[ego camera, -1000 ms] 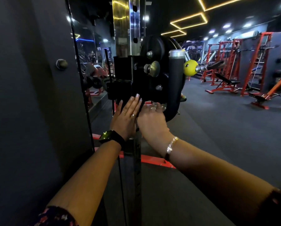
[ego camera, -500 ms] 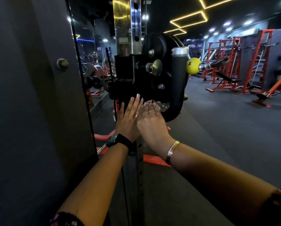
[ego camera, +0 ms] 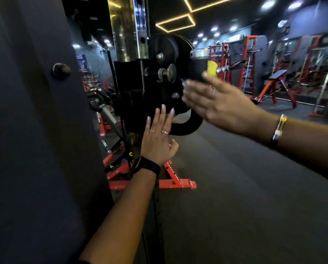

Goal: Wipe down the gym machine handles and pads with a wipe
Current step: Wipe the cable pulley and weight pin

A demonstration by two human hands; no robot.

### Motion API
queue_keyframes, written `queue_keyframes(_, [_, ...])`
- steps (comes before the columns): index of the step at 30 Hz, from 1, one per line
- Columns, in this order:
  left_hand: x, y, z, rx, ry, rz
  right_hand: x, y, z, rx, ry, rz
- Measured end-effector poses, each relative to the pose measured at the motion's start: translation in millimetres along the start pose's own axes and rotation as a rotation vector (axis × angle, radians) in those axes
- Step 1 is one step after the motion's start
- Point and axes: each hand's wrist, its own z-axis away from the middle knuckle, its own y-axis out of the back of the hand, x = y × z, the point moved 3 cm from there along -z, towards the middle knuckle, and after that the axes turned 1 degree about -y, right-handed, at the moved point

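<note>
Left hand point(ego camera: 159, 140) flat against machine point(ego camera: 132, 96), grip apart. Right hand point(ego camera: 218, 105) at 2 o'clock, blurred, grip apart. No wipe visible; wiping seemingly not begun.

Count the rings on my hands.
3. Two rings on the left hand; one on the blurred right hand, where others may be hidden.

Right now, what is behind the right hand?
Behind the right hand stand the black curved handle and a yellow ball, both partly covered. The handle's middle part is hidden; the hand is blurred.
</note>
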Motion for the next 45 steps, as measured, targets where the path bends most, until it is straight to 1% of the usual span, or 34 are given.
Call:
queue_keyframes(2, [0.0, -1.2, 0.0, -0.002, 0.026, 0.089, 25.1, 2.4, -9.6, 0.033, 0.003, -0.004])
queue_keyframes(4, [-0.1, -1.7, 0.7, 0.017, 0.041, 0.147, 30.3, 2.8, -16.9, 0.040, -0.026, -0.018])
queue_keyframes(7, [1.8, -3.1, 0.5, 0.058, 0.058, 0.203, 10.6, -0.9, -2.1, 0.042, -0.153, -0.102])
queue_keyframes(9, [1.6, -5.1, 0.3, 0.066, 0.070, 0.242, -16.9, -6.4, 22.2, 0.034, -0.225, -0.193])
queue_keyframes(11, [0.9, -7.1, -0.3, 0.070, 0.064, 0.258, -51.7, -15.2, 41.6, -0.001, -0.172, -0.244])
queue_keyframes(14, [0.0, -8.2, -0.8, 0.085, 0.047, 0.280, -90.4, -33.6, 52.4, -0.091, 0.072, -0.236])
queue_keyframes(15, [-0.3, -8.7, -0.6, 0.088, 0.037, 0.285, -91.4, -35.1, 52.0, -0.095, 0.111, -0.217])
queue_keyframes(18, [0.0, -12.4, 0.3, 0.097, 0.018, 0.283, -72.1, -25.6, 52.2, -0.030, 0.135, -0.230])
queue_keyframes(20, [-0.2, -14.3, 1.0, 0.124, 0.017, 0.285, -56.2, -5.4, 46.3, 0.022, 0.105, -0.268])
queue_keyframes(23, [0.6, -16.9, 1.5, 0.175, 0.012, 0.295, -36.3, 23.9, 17.7, 0.113, -0.039, -0.373])
queue_keyframes(25, [1.8, -17.2, 1.9, 0.192, 0.015, 0.305, -32.7, 25.2, 0.2, 0.124, -0.134, -0.407])
queue_keyframes(26, [2.6, -16.9, 1.7, 0.194, 0.025, 0.312, -37.7, 21.2, -4.5, 0.107, -0.137, -0.403])
queue_keyframes(30, [4.5, -15.1, 1.8, 0.162, 0.060, 0.332, -63.1, -7.0, 16.1, -0.043, 0.045, -0.275])
queue_keyframes(32, [5.7, -15.6, 2.4, 0.165, 0.062, 0.334, -54.0, -8.2, 27.8, -0.052, 0.095, -0.240])
queue_keyframes(34, [6.2, -15.5, 2.3, 0.176, 0.087, 0.340, -33.9, -4.3, 23.2, -0.036, 0.101, -0.231])
queue_keyframes(40, [7.9, -12.4, 1.5, 0.175, 0.090, 0.323, 27.0, 1.3, -29.3, 0.026, -0.120, -0.212])
queue_keyframes(42, [8.1, -11.8, 1.0, 0.168, 0.092, 0.325, 27.4, 1.2, -29.0, 0.030, -0.179, -0.233])
queue_keyframes(45, [6.9, -13.5, 1.3, 0.161, 0.083, 0.329, 3.0, -5.5, 0.0, 0.036, -0.327, -0.311])
